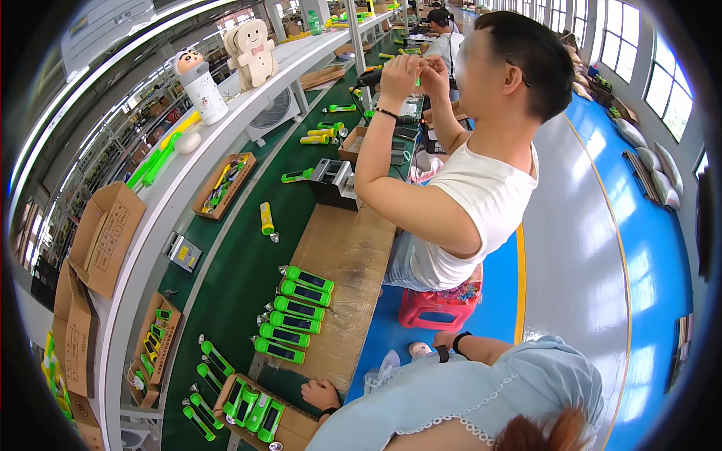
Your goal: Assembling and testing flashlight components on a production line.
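Observation:
My left hand [320, 394] rests palm down at the near edge of a cardboard sheet [342, 255], fingers a little bent and holding nothing. A dark band circles its wrist. Just left of it is a cardboard box [297, 432] holding several green flashlights [256, 410] with dark panels. Beyond the hand, a row of green flashlights [289, 323] lies along the sheet's left side. My right hand [444, 340] is low over my lap, near the red stool, with a black band at the wrist; its fingers are mostly hidden.
A co-worker [474, 188] in white sits on a red stool [440, 308], both hands raised. More flashlights lie on the green bench [233, 301], with a black-and-silver fixture [335, 184]. Parts boxes [226, 184] line the back. The shelf above holds a tumbler [201, 90] and cartons [109, 233].

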### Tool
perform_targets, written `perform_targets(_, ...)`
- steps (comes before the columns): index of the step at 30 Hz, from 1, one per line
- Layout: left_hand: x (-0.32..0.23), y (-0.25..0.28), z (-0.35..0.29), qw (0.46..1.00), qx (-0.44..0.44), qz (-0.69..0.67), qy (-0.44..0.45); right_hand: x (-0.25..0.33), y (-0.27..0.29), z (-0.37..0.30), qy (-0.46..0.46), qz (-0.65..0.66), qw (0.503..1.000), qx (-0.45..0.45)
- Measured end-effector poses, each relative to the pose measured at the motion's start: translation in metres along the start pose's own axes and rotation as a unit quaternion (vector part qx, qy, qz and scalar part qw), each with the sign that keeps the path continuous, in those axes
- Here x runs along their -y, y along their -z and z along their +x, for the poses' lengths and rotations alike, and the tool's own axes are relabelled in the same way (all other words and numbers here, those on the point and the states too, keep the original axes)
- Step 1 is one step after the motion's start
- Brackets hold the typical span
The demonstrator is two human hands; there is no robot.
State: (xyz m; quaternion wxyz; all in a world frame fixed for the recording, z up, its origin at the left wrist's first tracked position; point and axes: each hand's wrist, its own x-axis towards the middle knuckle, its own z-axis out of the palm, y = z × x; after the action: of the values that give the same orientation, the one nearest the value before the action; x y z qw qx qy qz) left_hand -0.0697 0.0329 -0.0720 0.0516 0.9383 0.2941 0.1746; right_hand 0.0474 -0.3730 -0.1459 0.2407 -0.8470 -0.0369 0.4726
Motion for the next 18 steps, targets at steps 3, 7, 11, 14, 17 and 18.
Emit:
perform_targets(3,0.0013,0.0012,-0.0005,1.0,-0.002,-0.006,-0.001,0.0011,-0.0007,0.0059,-0.005,-0.085,0.996,0.013)
perform_targets(7,-0.0026,0.0044,0.0012,1.0,-0.001,-0.017,-0.006,-0.005,-0.0035,0.0084,-0.021,-0.072,0.997,0.015)
perform_targets(11,-0.0042,0.0058,0.0004,1.0,-0.015,-0.02,-0.005,-0.007,-0.0058,0.0102,-0.027,-0.048,0.998,0.018)
perform_targets(14,-0.0013,0.0047,-0.0018,1.0,-0.013,-0.019,0.004,-0.0063,-0.0057,0.0095,-0.029,-0.017,0.999,0.013)
perform_targets(17,-0.0011,0.005,-0.0023,1.0,-0.009,-0.02,0.004,-0.0075,-0.008,0.0098,-0.027,-0.011,1.0,0.007)
perform_targets(18,-0.0011,0.0044,-0.0016,1.0,-0.011,-0.019,0.001,-0.0078,-0.0076,0.0105,-0.026,-0.01,1.0,0.005)
